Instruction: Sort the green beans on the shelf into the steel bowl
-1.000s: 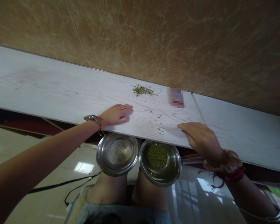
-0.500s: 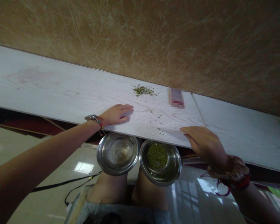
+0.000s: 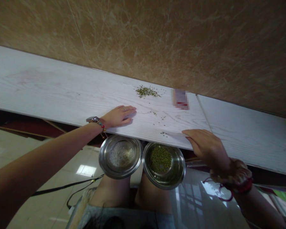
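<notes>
My left hand [image 3: 120, 116] lies palm down on the white board, its fingers stretched out and holding nothing. My right hand [image 3: 205, 141] is at the board's front edge with thumb and fingers pressed together; a faint pale patch shows by the fingertips, and I cannot make out what they hold. A few loose mung beans [image 3: 164, 134] lie just left of those fingertips. Farther back is a scattered heap of mung beans [image 3: 146, 92]. Below the edge, a steel bowl [image 3: 181, 165] on my right thigh contains green mung beans [image 3: 160, 158]. Beside it, another steel bowl [image 3: 102, 159] holds white grains [image 3: 121, 154].
The narrow white board [image 3: 50, 86] runs along a brown marbled wall [image 3: 143, 41]. A small blurred-out packet or card [image 3: 180, 99] is near the wall. A dark strap [image 3: 66, 186] hangs over the tiled floor [image 3: 50, 159] at left.
My right hand has shifted slightly left along the board's edge, closer to the few loose beans. My left hand and both bowls stay where they were.
</notes>
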Demonstrator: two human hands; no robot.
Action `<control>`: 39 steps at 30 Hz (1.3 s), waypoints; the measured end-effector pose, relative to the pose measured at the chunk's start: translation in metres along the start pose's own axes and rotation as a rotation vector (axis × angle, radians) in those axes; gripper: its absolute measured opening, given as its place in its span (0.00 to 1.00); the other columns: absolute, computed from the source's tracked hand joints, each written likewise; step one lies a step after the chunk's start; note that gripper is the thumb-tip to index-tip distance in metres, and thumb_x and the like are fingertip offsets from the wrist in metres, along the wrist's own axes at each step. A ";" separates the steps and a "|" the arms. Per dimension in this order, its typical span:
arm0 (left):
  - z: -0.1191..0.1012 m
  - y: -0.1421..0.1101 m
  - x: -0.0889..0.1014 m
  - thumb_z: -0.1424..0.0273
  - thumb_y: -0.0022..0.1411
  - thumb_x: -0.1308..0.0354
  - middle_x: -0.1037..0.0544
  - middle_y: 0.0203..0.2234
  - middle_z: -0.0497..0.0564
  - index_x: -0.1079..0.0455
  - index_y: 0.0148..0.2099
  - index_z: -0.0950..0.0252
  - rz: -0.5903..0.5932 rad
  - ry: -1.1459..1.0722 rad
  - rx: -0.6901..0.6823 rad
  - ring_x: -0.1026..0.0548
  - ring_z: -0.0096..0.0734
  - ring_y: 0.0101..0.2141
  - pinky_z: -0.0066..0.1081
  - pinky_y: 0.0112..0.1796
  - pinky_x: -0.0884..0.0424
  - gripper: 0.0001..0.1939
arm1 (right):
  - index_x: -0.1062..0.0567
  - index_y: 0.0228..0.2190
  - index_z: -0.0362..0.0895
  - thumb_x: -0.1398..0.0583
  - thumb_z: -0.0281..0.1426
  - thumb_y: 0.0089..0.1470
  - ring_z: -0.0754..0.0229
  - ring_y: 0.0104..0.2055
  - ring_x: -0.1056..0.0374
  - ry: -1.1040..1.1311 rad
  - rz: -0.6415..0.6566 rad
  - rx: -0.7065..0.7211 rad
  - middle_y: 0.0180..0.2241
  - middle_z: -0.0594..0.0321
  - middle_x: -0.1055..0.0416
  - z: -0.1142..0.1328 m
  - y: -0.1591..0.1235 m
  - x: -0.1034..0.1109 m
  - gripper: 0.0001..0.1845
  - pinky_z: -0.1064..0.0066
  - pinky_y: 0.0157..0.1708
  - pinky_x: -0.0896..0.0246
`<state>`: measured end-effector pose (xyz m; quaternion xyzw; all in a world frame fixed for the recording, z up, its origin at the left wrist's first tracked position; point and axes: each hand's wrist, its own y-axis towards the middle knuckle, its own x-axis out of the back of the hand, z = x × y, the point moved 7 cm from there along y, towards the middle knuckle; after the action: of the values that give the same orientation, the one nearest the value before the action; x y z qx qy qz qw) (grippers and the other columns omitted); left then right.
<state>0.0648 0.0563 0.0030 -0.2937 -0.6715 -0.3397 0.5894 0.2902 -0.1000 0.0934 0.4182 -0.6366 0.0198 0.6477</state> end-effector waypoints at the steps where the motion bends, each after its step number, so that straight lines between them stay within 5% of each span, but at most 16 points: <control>1: 0.000 0.000 0.000 0.63 0.65 0.57 0.40 0.61 0.55 0.41 0.58 0.65 0.001 0.000 -0.001 0.40 0.35 0.59 0.37 0.57 0.45 0.22 | 0.27 0.38 0.44 0.47 0.20 0.55 0.60 0.36 0.27 0.004 0.002 -0.004 0.33 0.61 0.22 0.000 0.000 0.000 0.13 0.66 0.36 0.33; 13: -0.001 0.000 0.001 0.64 0.65 0.57 0.38 0.60 0.56 0.39 0.58 0.67 -0.023 -0.003 -0.014 0.39 0.37 0.58 0.39 0.56 0.43 0.23 | 0.26 0.39 0.43 0.47 0.20 0.54 0.60 0.36 0.28 0.044 0.014 0.001 0.34 0.61 0.22 0.008 -0.001 0.006 0.14 0.67 0.37 0.34; 25: -0.021 -0.001 0.000 0.65 0.67 0.57 0.31 0.55 0.49 0.34 0.56 0.59 0.032 -0.100 -0.218 0.33 0.33 0.54 0.36 0.52 0.36 0.19 | 0.26 0.36 0.43 0.50 0.24 0.58 0.62 0.32 0.30 0.184 0.132 0.032 0.31 0.60 0.24 0.029 -0.001 0.021 0.12 0.69 0.32 0.36; 39: -0.019 -0.002 0.001 0.64 0.68 0.58 0.29 0.54 0.48 0.33 0.55 0.59 0.017 -0.064 -0.169 0.30 0.32 0.51 0.32 0.51 0.36 0.18 | 0.27 0.39 0.42 0.48 0.20 0.55 0.60 0.35 0.28 0.044 0.025 0.001 0.33 0.60 0.23 0.016 -0.002 0.021 0.13 0.69 0.35 0.35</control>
<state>0.0741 0.0400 0.0050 -0.3590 -0.6565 -0.3806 0.5434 0.2820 -0.1208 0.1074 0.4102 -0.6272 0.0376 0.6611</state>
